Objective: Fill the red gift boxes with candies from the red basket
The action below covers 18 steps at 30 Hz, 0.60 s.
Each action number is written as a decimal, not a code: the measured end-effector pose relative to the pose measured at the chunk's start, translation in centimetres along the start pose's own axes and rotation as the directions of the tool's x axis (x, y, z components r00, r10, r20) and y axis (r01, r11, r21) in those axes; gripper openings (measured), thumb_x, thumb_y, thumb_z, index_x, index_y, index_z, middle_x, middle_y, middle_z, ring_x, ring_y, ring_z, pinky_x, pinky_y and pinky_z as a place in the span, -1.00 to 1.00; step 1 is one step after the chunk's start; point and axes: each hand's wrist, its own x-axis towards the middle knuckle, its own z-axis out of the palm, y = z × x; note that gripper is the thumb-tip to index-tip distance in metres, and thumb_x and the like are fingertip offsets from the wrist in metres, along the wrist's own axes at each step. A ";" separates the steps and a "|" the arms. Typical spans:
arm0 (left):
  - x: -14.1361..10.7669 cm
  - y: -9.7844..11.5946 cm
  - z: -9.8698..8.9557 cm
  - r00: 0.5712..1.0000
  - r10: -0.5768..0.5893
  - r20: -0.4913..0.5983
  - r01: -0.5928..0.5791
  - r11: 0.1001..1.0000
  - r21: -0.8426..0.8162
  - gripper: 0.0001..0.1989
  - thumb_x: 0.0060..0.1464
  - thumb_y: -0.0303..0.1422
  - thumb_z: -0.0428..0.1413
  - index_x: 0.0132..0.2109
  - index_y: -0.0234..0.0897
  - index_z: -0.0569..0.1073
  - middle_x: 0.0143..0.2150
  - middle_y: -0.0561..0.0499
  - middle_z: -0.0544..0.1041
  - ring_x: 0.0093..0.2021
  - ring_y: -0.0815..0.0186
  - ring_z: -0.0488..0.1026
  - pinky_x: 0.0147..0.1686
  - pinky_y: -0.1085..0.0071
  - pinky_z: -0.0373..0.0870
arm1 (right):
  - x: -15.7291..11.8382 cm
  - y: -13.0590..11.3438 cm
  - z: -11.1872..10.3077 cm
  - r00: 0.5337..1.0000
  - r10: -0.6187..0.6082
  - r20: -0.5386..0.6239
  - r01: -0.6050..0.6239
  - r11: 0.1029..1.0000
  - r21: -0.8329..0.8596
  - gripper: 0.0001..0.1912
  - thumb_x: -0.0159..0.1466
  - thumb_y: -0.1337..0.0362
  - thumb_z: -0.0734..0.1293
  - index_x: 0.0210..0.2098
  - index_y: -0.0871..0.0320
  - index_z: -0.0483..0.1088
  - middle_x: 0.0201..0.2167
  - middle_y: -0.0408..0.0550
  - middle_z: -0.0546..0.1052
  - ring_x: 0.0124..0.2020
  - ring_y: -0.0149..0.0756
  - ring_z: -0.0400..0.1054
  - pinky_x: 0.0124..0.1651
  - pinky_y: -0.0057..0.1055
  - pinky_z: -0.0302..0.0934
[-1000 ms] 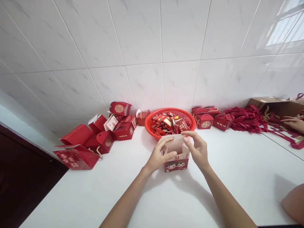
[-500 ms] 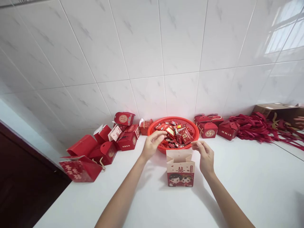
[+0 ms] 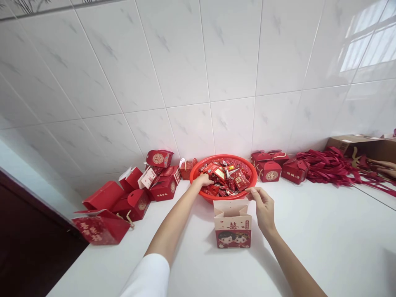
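My left hand [image 3: 204, 181] reaches over the near left rim of a red plastic basket [image 3: 254, 181], its fingertips among red-wrapped sweets [image 3: 220, 172]; what they hold, if anything, is hidden. In front of the basket stands an upright paper box [image 3: 233, 231] with an open top, cream above and red below, printed with two cartoon figures. My right hand [image 3: 261, 204] is beside the box's top right corner, thumb and forefinger pinched together close to its edge. Whether something thin is between those fingertips is too small to tell.
Red gift boxes [image 3: 107, 225] are piled at the left. More red boxes [image 3: 271, 171] stand right of the basket, then a heap of dark red ribbons [image 3: 328, 165] and a cardboard box [image 3: 351, 142]. Another person's hand shows at the right edge. A tiled wall rises behind.
My left hand has moved forward from the basket's near edge into the sweets. My right hand stays by the paper box. The view has shifted slightly.
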 end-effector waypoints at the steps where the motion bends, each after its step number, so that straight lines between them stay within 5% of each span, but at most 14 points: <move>1: 0.0 -0.2 0.0 1.000 -0.020 0.008 0.020 1.000 0.006 -0.77 -0.34 -0.45 0.33 -0.65 -0.26 0.38 -0.52 -0.07 0.54 -0.35 0.06 0.56 -0.28 0.27 0.47 | 0.0 0.0 0.0 1.000 0.006 0.000 -0.006 1.000 0.002 -0.62 0.23 -0.08 0.34 -0.43 0.13 0.47 -0.47 -0.07 0.50 -0.40 -0.24 0.32 -0.29 -0.32 0.25; 7: -0.4 -0.3 -0.1 0.999 -0.049 0.014 0.049 0.997 -0.064 -0.79 -0.44 -0.64 0.28 -0.63 -0.27 0.47 -0.64 0.04 0.45 -0.47 0.21 0.48 -0.35 0.35 0.44 | -0.2 -0.1 0.2 1.000 0.019 0.009 -0.019 1.000 -0.010 -0.63 0.21 -0.06 0.35 -0.47 0.12 0.43 -0.53 -0.11 0.44 -0.43 -0.26 0.28 -0.31 -0.34 0.23; 12: -0.7 0.5 -0.2 0.998 0.011 -0.059 -0.026 0.967 -0.253 -0.92 -0.23 -0.50 0.24 -0.46 -0.29 0.59 -0.49 0.00 0.58 -0.42 0.29 0.47 -0.37 0.46 0.42 | -0.1 0.1 0.2 1.000 0.009 0.014 -0.009 1.000 -0.004 -0.63 0.21 -0.05 0.36 -0.47 0.13 0.44 -0.53 -0.12 0.44 -0.44 -0.27 0.29 -0.33 -0.35 0.24; 18: -1.2 1.0 -0.7 0.991 0.022 -0.135 -0.083 0.879 -0.469 -0.80 -0.01 -0.39 0.16 -0.22 -0.31 0.62 -0.30 -0.05 0.63 -0.34 0.30 0.49 -0.31 0.44 0.44 | -0.2 0.4 0.2 0.999 0.027 0.028 -0.026 1.000 -0.015 -0.64 0.22 -0.05 0.35 -0.45 0.13 0.45 -0.52 -0.12 0.44 -0.45 -0.28 0.28 -0.33 -0.36 0.22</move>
